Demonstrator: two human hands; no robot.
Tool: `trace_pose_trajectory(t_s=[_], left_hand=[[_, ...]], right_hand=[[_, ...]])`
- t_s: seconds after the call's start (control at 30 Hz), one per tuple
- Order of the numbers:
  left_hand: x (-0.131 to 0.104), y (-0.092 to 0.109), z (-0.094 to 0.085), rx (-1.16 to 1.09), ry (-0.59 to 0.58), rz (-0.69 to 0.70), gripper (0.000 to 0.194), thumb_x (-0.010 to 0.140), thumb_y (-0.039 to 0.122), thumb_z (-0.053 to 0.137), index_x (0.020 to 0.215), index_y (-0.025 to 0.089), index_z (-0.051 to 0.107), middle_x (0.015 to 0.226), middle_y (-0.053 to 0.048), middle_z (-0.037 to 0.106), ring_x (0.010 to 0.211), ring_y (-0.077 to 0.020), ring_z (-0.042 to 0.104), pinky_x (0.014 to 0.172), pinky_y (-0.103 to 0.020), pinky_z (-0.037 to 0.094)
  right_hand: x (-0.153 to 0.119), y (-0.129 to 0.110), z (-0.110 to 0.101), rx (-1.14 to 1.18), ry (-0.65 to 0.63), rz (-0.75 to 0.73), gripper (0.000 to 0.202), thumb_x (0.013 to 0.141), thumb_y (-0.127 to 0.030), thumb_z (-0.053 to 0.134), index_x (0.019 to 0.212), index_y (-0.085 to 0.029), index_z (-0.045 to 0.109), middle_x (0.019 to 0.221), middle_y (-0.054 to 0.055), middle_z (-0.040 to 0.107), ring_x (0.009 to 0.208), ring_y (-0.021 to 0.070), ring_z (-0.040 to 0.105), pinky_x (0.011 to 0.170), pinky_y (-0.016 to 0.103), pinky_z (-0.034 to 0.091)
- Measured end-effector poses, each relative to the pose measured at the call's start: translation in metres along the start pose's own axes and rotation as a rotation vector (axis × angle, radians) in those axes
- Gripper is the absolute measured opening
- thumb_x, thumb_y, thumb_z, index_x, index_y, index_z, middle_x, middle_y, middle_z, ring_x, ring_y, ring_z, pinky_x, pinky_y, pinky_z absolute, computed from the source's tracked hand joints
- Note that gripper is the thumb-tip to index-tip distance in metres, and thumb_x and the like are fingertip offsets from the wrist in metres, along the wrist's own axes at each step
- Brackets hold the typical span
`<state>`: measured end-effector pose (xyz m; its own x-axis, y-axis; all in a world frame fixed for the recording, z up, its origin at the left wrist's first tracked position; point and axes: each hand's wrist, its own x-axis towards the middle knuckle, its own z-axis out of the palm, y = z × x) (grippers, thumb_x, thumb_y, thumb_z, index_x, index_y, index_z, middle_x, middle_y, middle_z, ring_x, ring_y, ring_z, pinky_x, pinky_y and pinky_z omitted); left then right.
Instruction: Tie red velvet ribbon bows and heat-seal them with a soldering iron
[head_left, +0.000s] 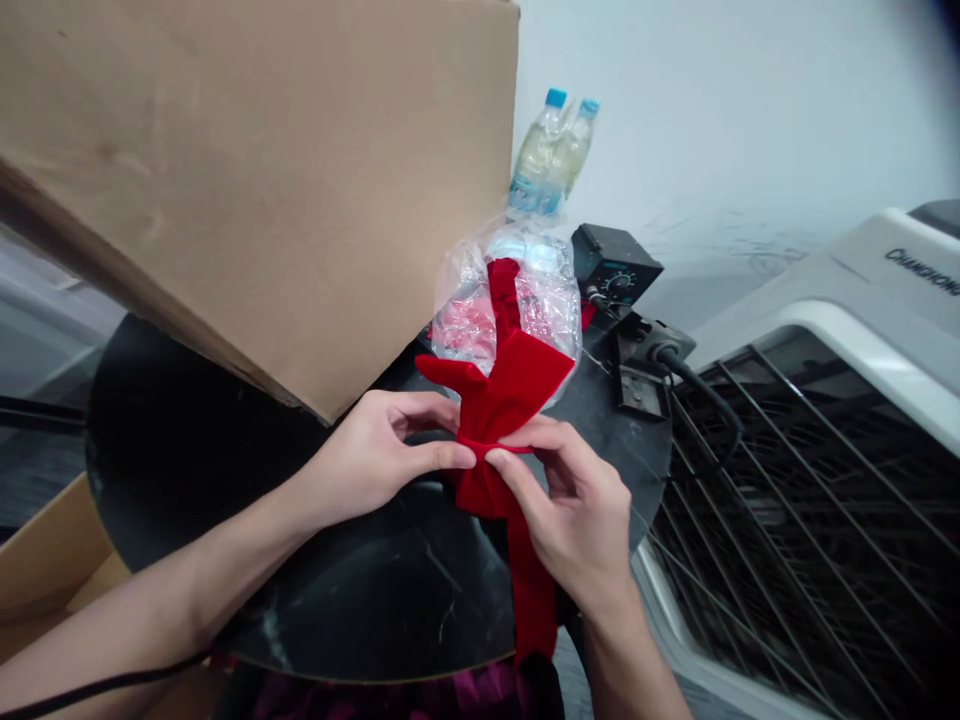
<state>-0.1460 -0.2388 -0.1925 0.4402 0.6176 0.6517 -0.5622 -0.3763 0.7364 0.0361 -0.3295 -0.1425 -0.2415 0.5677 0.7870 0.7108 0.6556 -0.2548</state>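
Note:
A red fabric bow (517, 375) is pinched at its narrow middle between my two hands, over a round black marble-patterned table (390, 590). My left hand (390, 445) grips its left side, thumb pressed near the centre. From the right, my right hand (570, 490) pinches the thin band across the middle with thumb and forefinger. One red tail hangs down past the table's front edge. Another red strip reaches up over a clear plastic bag (457, 325) with red and pink material inside.
A big cardboard box (300, 180) fills the back left. Two bottles with blue caps (544, 150), a black device with a dial (619, 265) and a metal holder with a cable (652, 350) stand behind. A white-framed heater or fan (840, 330) is at right.

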Motion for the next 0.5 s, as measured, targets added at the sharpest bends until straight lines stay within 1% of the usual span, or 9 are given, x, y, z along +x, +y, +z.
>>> trace_pose_trajectory(t_s=[0.07,0.13,0.2,0.27,0.33,0.37,0.43,0.47,0.5], left_hand=[[0.002,0.0,0.001,0.026,0.058,-0.013,0.017,0.077,0.017,0.086,0.094,0.017,0.081,0.097,-0.005,0.082,0.094,-0.0217,0.076,0.092,-0.03,0.057],[0.003,0.001,0.004,0.034,0.132,-0.049,0.03,0.071,0.018,0.09,0.098,0.016,0.079,0.087,-0.004,0.081,0.086,-0.0223,0.076,0.087,-0.032,0.059],[0.003,0.002,0.007,0.04,0.178,-0.044,0.037,0.066,0.017,0.093,0.1,0.016,0.077,0.085,-0.003,0.08,0.085,-0.0225,0.077,0.086,-0.032,0.059],[0.003,0.005,0.009,0.097,0.224,0.019,0.031,0.065,0.016,0.093,0.091,0.016,0.077,0.091,-0.005,0.08,0.091,-0.0224,0.076,0.088,-0.03,0.058],[0.001,0.008,0.008,0.137,0.241,0.032,0.021,0.066,0.016,0.093,0.081,0.016,0.077,0.087,-0.005,0.079,0.086,-0.0209,0.074,0.083,-0.028,0.058],[0.0,0.009,0.007,0.113,0.206,-0.013,0.016,0.069,0.019,0.091,0.077,0.016,0.078,0.081,-0.005,0.078,0.08,-0.0203,0.074,0.078,-0.027,0.059],[-0.003,0.013,0.004,-0.045,0.036,-0.18,0.012,0.078,0.027,0.086,0.079,0.016,0.081,0.076,-0.008,0.079,0.072,-0.0219,0.075,0.071,-0.03,0.061],[-0.004,0.014,0.002,-0.149,-0.069,-0.277,0.015,0.082,0.031,0.082,0.082,0.016,0.083,0.079,-0.01,0.08,0.074,-0.0238,0.077,0.071,-0.032,0.062],[-0.005,0.016,0.001,-0.247,-0.148,-0.364,0.018,0.086,0.033,0.079,0.087,0.016,0.084,0.085,-0.012,0.082,0.078,-0.0259,0.078,0.073,-0.034,0.063]], right_hand=[[-0.001,-0.004,0.002,-0.02,0.032,-0.021,0.012,0.091,-0.016,0.074,0.098,-0.025,0.072,0.096,0.002,0.077,0.089,0.0175,0.076,0.081,0.03,0.063],[-0.002,-0.007,0.003,-0.05,0.057,-0.066,0.012,0.088,-0.015,0.076,0.095,-0.025,0.073,0.091,0.001,0.078,0.086,0.0179,0.077,0.079,0.03,0.064],[0.0,-0.007,0.004,-0.073,0.063,-0.11,0.013,0.086,-0.013,0.077,0.093,-0.024,0.073,0.091,0.002,0.079,0.085,0.0184,0.077,0.078,0.03,0.065],[0.002,-0.004,0.004,-0.092,0.065,-0.168,0.016,0.085,-0.011,0.078,0.092,-0.023,0.072,0.093,0.003,0.08,0.085,0.0185,0.077,0.077,0.031,0.066],[0.006,0.001,0.002,-0.129,0.087,-0.285,0.022,0.082,-0.006,0.079,0.093,-0.023,0.071,0.092,0.003,0.08,0.084,0.0186,0.077,0.078,0.032,0.066],[0.008,0.004,0.0,-0.148,0.083,-0.364,0.025,0.081,-0.004,0.079,0.096,-0.023,0.07,0.092,0.003,0.08,0.084,0.019,0.077,0.079,0.034,0.067],[0.01,0.007,-0.006,-0.169,0.009,-0.528,0.03,0.081,-0.003,0.078,0.102,-0.022,0.071,0.096,0.005,0.08,0.09,0.0222,0.077,0.08,0.039,0.067],[0.011,0.006,-0.011,-0.168,-0.049,-0.594,0.031,0.081,-0.003,0.077,0.105,-0.022,0.072,0.1,0.006,0.08,0.093,0.0241,0.077,0.08,0.042,0.067],[0.012,0.005,-0.016,-0.164,-0.111,-0.603,0.031,0.082,-0.004,0.077,0.107,-0.022,0.073,0.104,0.006,0.081,0.098,0.0256,0.077,0.082,0.043,0.067]])
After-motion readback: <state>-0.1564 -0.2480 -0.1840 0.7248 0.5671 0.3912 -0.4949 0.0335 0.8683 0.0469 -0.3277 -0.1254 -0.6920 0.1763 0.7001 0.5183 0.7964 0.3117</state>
